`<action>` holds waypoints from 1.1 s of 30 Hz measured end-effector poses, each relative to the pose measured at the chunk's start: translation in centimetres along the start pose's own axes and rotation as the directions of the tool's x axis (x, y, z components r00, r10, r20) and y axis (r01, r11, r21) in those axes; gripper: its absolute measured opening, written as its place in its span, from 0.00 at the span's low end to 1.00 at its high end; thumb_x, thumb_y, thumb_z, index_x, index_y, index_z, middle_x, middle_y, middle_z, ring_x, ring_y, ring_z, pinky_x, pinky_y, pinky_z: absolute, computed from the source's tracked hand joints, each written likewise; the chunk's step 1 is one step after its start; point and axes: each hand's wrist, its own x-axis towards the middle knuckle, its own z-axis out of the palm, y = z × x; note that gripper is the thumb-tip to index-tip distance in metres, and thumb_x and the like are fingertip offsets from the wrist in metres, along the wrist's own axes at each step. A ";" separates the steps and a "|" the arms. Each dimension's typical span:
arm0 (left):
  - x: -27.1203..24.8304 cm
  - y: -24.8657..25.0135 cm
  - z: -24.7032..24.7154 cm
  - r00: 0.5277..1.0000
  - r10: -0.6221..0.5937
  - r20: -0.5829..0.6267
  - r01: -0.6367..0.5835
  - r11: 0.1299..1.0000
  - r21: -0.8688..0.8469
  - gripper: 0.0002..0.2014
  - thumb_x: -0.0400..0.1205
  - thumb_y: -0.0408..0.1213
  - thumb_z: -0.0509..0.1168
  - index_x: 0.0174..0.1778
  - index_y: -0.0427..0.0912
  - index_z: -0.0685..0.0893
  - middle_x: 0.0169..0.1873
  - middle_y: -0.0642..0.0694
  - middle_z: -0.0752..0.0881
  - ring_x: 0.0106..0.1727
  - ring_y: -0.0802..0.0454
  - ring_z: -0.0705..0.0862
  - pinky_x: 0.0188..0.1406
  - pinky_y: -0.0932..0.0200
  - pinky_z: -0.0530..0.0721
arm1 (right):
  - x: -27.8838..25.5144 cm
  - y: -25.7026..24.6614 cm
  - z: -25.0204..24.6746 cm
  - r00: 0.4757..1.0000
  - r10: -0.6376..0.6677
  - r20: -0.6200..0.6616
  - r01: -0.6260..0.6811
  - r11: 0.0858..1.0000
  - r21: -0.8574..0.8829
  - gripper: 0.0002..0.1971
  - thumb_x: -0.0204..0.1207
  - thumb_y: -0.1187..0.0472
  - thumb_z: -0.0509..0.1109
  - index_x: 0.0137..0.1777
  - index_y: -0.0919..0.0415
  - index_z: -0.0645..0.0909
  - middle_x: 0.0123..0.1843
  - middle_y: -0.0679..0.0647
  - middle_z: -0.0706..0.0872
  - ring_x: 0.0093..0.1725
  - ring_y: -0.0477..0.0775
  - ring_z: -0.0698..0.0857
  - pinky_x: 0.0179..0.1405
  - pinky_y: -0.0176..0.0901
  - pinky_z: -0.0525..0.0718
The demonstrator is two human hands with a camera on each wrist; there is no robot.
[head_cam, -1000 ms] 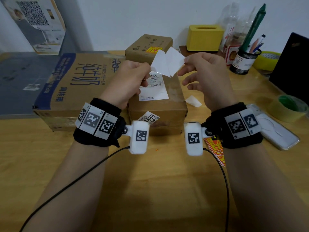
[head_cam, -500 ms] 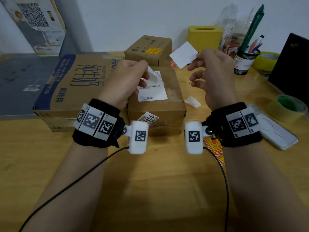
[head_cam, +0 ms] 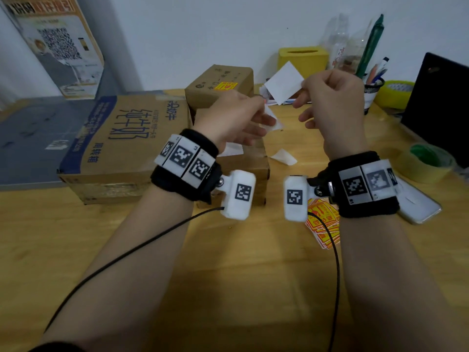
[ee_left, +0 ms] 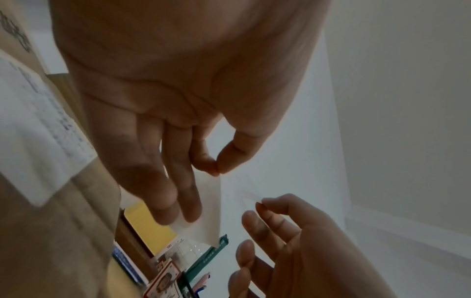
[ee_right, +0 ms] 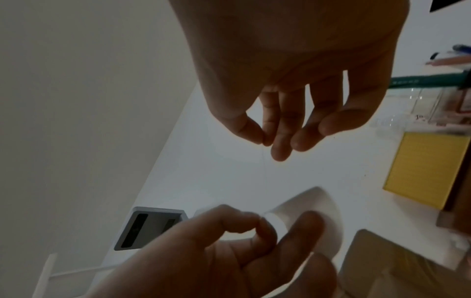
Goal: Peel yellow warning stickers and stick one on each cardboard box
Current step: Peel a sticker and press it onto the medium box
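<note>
1. A second ago both hands held the two white leaves joined at one edge. Now they are apart, so I judge the peel finished.
2. My right hand (head_cam: 332, 102), up at 1 o'clock, pinches the opaque white sheet (head_cam: 284, 82) between thumb and forefinger, with the other fingers loosely curled. Only its white side shows. I take it for the sticker seen from the back, but I cannot confirm that.
3. My left hand (head_cam: 236, 118), at 12 o'clock, pinches the thinner, translucent slip (head_cam: 272, 121), which is likely the backing. It looks much like the spent slip (head_cam: 283, 156) lying on the desk.
4. The small box (head_cam: 219, 80) at 12 o'clock already wears a yellow label (head_cam: 224, 85). The middle box (head_cam: 243, 166), under my left hand, and the large box (head_cam: 127, 138) at 10 o'clock show none.
5. The sticker pile (head_cam: 321, 224) sits below my right wrist at 3 o'clock.
6. Next I would drop the slip and press the sheet onto the middle box. The limp sheet may curl onto itself.
</note>
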 end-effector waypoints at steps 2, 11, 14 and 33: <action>0.5 0.2 0.7 1.000 -0.021 0.019 0.021 1.000 0.002 0.08 0.86 0.35 0.61 0.51 0.35 0.84 0.52 0.38 0.93 0.47 0.40 0.92 0.37 0.50 0.90 | 0.2 0.1 -0.4 1.000 -0.018 -0.020 0.017 1.000 -0.026 0.08 0.76 0.60 0.67 0.43 0.64 0.85 0.29 0.53 0.90 0.21 0.52 0.80 0.22 0.38 0.74; 0.7 0.5 0.7 0.993 0.064 -0.099 -0.057 0.996 0.069 0.12 0.85 0.29 0.58 0.54 0.43 0.87 0.51 0.47 0.90 0.46 0.49 0.89 0.46 0.47 0.92 | 0.5 0.3 -1.1 0.998 -0.048 -0.032 0.045 0.994 -0.100 0.11 0.75 0.60 0.67 0.46 0.68 0.87 0.30 0.52 0.91 0.22 0.50 0.82 0.24 0.36 0.76; 0.2 0.6 -0.1 0.963 0.203 -0.177 -0.188 0.977 0.096 0.14 0.83 0.26 0.58 0.47 0.47 0.86 0.41 0.52 0.90 0.41 0.53 0.86 0.34 0.58 0.84 | 0.2 0.4 -0.7 0.999 -0.029 0.014 0.031 0.985 -0.168 0.10 0.76 0.58 0.68 0.45 0.64 0.87 0.29 0.50 0.90 0.24 0.50 0.82 0.24 0.37 0.75; -2.4 -3.7 -4.3 0.937 0.316 -0.152 -0.291 0.942 0.167 0.12 0.78 0.34 0.76 0.57 0.45 0.90 0.47 0.49 0.92 0.43 0.58 0.88 0.30 0.66 0.82 | -3.2 -1.2 2.8 0.920 -0.061 0.386 0.167 0.954 -0.249 0.14 0.79 0.49 0.78 0.43 0.60 0.92 0.28 0.52 0.89 0.18 0.36 0.78 0.20 0.27 0.72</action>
